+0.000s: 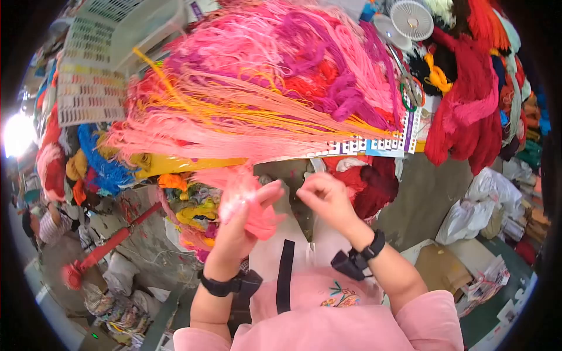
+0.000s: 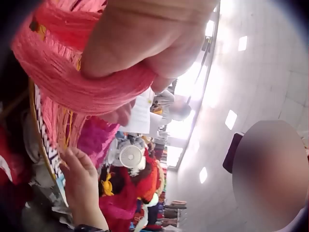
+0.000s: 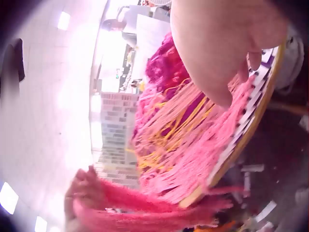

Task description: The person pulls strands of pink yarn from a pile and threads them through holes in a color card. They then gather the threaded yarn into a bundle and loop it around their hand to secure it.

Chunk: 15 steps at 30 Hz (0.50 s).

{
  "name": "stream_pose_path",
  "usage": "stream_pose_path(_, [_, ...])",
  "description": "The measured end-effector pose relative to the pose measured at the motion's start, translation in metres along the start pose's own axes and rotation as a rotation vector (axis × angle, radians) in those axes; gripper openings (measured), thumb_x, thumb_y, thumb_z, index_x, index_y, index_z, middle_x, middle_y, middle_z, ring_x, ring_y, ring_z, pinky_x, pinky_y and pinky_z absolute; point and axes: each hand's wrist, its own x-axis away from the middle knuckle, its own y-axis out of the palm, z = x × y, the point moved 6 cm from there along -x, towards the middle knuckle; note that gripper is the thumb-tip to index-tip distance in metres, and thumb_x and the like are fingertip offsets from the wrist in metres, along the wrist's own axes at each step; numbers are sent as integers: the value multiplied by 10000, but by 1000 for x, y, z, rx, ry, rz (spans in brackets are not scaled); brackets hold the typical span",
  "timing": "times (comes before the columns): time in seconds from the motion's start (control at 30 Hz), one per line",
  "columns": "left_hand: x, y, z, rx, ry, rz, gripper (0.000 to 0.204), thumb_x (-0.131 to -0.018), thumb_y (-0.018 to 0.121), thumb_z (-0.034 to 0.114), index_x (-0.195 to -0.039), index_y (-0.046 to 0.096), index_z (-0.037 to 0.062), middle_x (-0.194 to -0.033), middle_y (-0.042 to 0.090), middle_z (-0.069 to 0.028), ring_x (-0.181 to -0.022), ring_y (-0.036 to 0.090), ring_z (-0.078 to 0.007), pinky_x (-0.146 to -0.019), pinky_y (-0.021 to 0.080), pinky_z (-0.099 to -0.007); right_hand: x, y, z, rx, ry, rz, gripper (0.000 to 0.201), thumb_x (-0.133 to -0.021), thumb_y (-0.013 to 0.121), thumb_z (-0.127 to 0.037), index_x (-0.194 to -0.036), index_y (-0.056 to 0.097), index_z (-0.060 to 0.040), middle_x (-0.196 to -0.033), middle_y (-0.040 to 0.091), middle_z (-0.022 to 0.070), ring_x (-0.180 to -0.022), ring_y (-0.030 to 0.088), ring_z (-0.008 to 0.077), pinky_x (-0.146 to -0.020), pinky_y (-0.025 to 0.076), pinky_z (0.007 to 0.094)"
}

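Note:
A skein of coral-pink thread (image 1: 260,219) is looped over my left hand (image 1: 241,213), which grips it. In the left wrist view the loop of thread (image 2: 91,94) wraps round under the thumb. My right hand (image 1: 325,196) is raised apart to the right, its fingers curled and thumb and fingertips drawn together. I cannot tell whether a fine strand lies between them. Just beyond both hands, long coral and yellow threads (image 1: 234,117) fan out over the table, their right ends at a row of white punched cards (image 1: 374,144).
A heap of pink and purple skeins (image 1: 269,41) covers the table. Scissors (image 1: 407,79) and a small white fan (image 1: 411,20) stand right of it; a color chart (image 1: 91,96) is at left. Dark red skeins (image 1: 468,99) hang at right. White bags (image 1: 480,205) sit on the floor.

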Motion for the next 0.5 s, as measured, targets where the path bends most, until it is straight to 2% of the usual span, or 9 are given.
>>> stream_pose_path(0.03, [4,7,3,64,36,-60,483,-857,346,331,-1167,357,-40,-1273,276,-130,-1122,344,-194,-873,344,-349,7,16,-17,-104,8,-62,92,-717,590,-87,-737,564,-2,-719,492,30,-586,480,76,-517,382,194])
stream_pose_path(0.1, [15,11,3,-52,5,-149,506,-861,322,348,-1193,325,-34,-1316,193,-109,-1159,295,-195,-894,324,-343,18,47,-51,-486,199,-176,97,-756,546,-70,-755,569,23,-701,519,-2,-593,475,41,-508,374,185])
stream_pose_path(0.17, [26,17,12,-33,84,-176,511,-864,310,348,-1213,297,-25,-1296,240,-124,-1142,323,-200,-912,302,-334,27,63,-66,-538,264,-273,77,-748,548,-65,-741,577,6,-622,515,-4,-530,453,31,-458,344,174])
stream_pose_path(0.23, [38,19,25,88,122,-191,622,-834,322,427,-1225,230,-47,-1252,310,-165,-1115,369,-240,-898,331,-355,33,67,-77,-559,247,-265,67,-736,543,-43,-730,583,10,-565,503,3,-489,451,42,-433,340,172])
stream_pose_path(0.27, [44,15,27,315,137,-160,543,-836,396,305,-1225,237,-40,-1226,345,-175,-1073,417,-238,-866,365,-345,36,68,-81,-600,246,-252,63,-724,537,-21,-719,589,14,-508,492,11,-447,450,52,-408,337,170])
stream_pose_path(0.3, [51,15,29,325,155,-174,543,-836,396,305,-1225,237,-40,-1226,345,-175,-1073,417,-238,-866,365,-345,40,71,-86,-578,237,-258,63,-724,537,-21,-719,589,14,-508,492,11,-447,450,52,-408,337,170])
stream_pose_path(0.37, [62,13,30,8,184,-131,466,-812,461,155,-1201,288,-36,-1171,409,-173,-1050,438,-228,-839,391,-330,49,74,-91,-479,243,-194,75,-723,528,-13,-701,593,16,-526,516,22,-427,437,49,-390,321,174])
stream_pose_path(0.4, [66,13,32,-4,180,-93,395,-783,475,49,-1151,367,-41,-1110,468,-161,-1014,465,-220,-835,392,-319,53,77,-93,-530,235,-183,71,-717,525,-1,-705,593,16,-516,520,25,-413,438,51,-401,334,172])
stream_pose_path(0.5, [76,14,40,172,188,-142,297,-811,452,67,-1089,433,-37,-1058,491,-135,-941,503,-189,-794,422,-309,61,82,-108,-568,180,-187,56,-718,545,-43,-725,591,-11,-574,525,-2,-446,415,27,-409,315,162])
